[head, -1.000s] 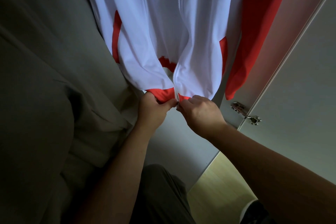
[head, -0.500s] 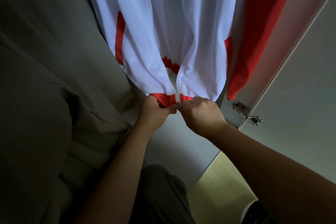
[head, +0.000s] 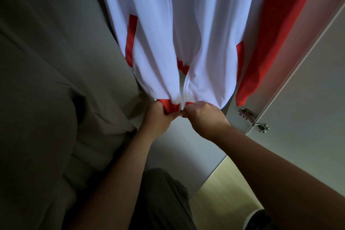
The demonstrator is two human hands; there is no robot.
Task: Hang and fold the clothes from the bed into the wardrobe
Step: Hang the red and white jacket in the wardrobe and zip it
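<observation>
My left hand (head: 156, 119) grips the red hem of the hanging white-and-red zip jacket (head: 201, 33) while my right hand (head: 203, 115) pinches its zipper (head: 182, 97) base, both sets of fingers curled tight.

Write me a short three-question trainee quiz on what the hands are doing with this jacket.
1. True or false: the left hand grips the red hem of the jacket.
2. Where does the right hand pinch the zipper? A) at its bottom end B) halfway up C) at the top
3. Fill in: the jacket's body is mostly ___.
Key: 1 true; 2 A; 3 white.
</observation>
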